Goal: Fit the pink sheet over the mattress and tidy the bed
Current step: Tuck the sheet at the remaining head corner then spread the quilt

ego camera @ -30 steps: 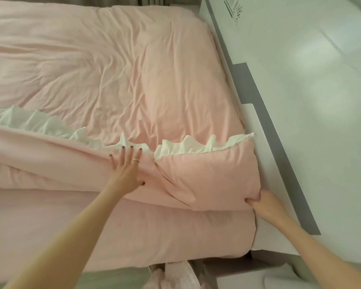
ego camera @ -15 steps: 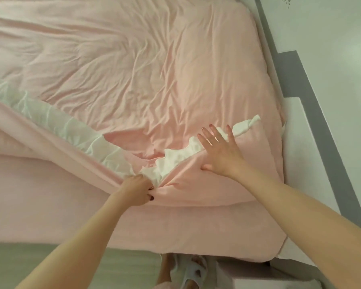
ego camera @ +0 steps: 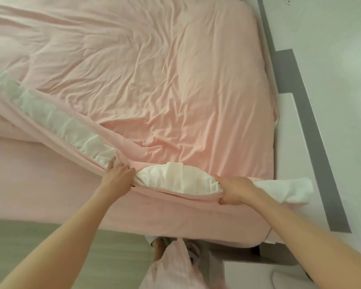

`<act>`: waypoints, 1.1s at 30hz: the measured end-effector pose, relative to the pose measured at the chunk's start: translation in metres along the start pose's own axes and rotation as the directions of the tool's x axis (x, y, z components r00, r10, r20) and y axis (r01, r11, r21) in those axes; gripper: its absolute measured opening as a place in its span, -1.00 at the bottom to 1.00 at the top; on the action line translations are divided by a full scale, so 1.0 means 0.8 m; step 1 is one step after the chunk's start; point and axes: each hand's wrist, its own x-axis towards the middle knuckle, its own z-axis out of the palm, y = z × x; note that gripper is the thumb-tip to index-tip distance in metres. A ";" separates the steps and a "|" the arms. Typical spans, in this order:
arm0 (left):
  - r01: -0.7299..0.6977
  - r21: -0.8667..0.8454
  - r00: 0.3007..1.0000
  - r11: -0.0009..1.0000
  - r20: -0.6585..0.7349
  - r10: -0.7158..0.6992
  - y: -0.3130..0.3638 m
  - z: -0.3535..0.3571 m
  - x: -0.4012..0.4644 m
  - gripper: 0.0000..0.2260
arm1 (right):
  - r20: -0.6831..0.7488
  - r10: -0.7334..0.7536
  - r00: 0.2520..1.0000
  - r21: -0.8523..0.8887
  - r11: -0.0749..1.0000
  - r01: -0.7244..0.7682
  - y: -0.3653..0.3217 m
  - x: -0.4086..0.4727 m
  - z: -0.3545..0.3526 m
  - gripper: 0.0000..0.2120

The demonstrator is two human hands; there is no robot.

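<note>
Gripping: left hand (ego camera: 118, 177) fingers clamped on pink sheet (ego camera: 154, 80) hem
Right hand (ego camera: 234, 190): fingers curled tight round white ruffle (ego camera: 175, 180) edge
Between fingers: ruffle bunched up

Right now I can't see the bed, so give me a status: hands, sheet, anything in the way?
Left hand and right hand both grip the sheet edge at the near side. White lining bunched between them. Nothing in the way.
</note>
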 end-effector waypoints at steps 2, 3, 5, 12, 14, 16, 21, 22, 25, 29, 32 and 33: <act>-0.056 -0.091 0.998 0.994 -0.021 0.054 0.011 -0.002 -0.011 -0.69 | 0.033 0.038 0.999 -0.051 0.998 -0.036 0.002 -0.020 -0.011 -0.39; -0.070 -0.153 0.998 0.986 -0.016 0.068 0.017 0.000 -0.021 -0.69 | 0.038 0.053 0.998 -0.088 0.995 -0.049 0.003 -0.030 -0.015 -0.47; -0.147 -0.289 0.988 0.946 -0.095 0.125 0.035 0.011 -0.049 -0.71 | 0.076 0.084 0.994 -0.165 0.984 -0.071 0.007 -0.052 -0.010 -0.59; -0.156 -0.423 0.977 0.893 0.065 0.202 0.108 0.069 -0.103 -0.68 | 0.295 0.237 0.926 -0.040 0.971 -0.236 0.007 -0.078 0.114 -0.57; -0.137 -0.428 0.966 0.893 0.141 0.216 0.109 0.068 -0.103 -0.75 | 0.364 0.229 0.903 -0.024 0.971 -0.237 0.003 -0.069 0.125 -0.59; -0.061 -0.480 0.920 0.875 0.312 0.236 0.111 0.078 -0.105 -0.72 | 0.380 0.202 0.903 0.037 0.972 -0.233 -0.010 -0.061 0.126 -0.61; 0.016 -0.617 0.803 0.787 0.477 0.357 0.103 0.110 -0.157 -0.70 | 0.278 0.114 0.954 0.189 0.967 -0.170 -0.079 -0.060 0.101 -0.57; 0.020 -0.627 0.833 0.779 0.441 0.333 0.092 0.113 -0.169 -0.71 | 0.245 0.095 0.965 0.218 0.964 -0.150 -0.097 -0.061 0.096 -0.57; 0.055 -0.631 0.896 0.774 0.374 0.241 0.028 0.123 -0.215 -0.73 | 0.190 0.040 0.981 0.271 0.958 -0.092 -0.172 -0.067 0.085 -0.59; 0.140 -0.649 0.955 0.748 0.289 0.073 -0.084 0.137 -0.264 -0.74 | 0.124 -0.069 0.990 0.280 0.960 0.032 -0.282 -0.066 0.069 -0.60; 0.204 -0.664 0.968 0.719 0.246 -0.048 -0.166 0.147 -0.298 -0.72 | 0.071 -0.160 0.985 0.325 0.937 0.128 -0.369 -0.062 0.046 -0.69; 0.208 -0.666 0.970 0.716 0.232 -0.066 -0.188 0.149 -0.305 -0.72 | 0.062 -0.182 0.981 0.325 0.933 0.152 -0.391 -0.057 0.037 -0.72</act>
